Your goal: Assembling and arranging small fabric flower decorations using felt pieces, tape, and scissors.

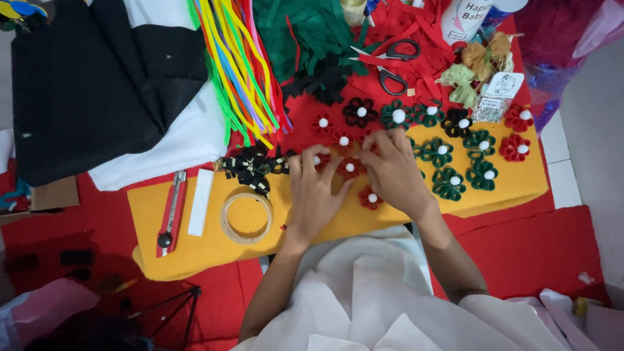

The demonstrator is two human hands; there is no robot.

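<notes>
My left hand [314,195] and my right hand [392,174] rest side by side on a yellow felt sheet [214,253], fingers spread around a small red felt flower with a white pompom [350,168]. Both sets of fingertips touch or press flowers there; neither hand lifts anything. Another red flower [371,197] lies just under my right palm. Red, black and green pompom flowers spread above and to the right, such as a green one [448,183] and a black one [359,112].
A tape roll [246,218], a red box cutter [171,213] and a white strip lie left of my hands. Black-and-gold ribbon bits [250,166], coloured pipe cleaners [237,65], green felt strips, scissors [392,65], a white bottle [463,19] and black cloth [91,84] sit beyond.
</notes>
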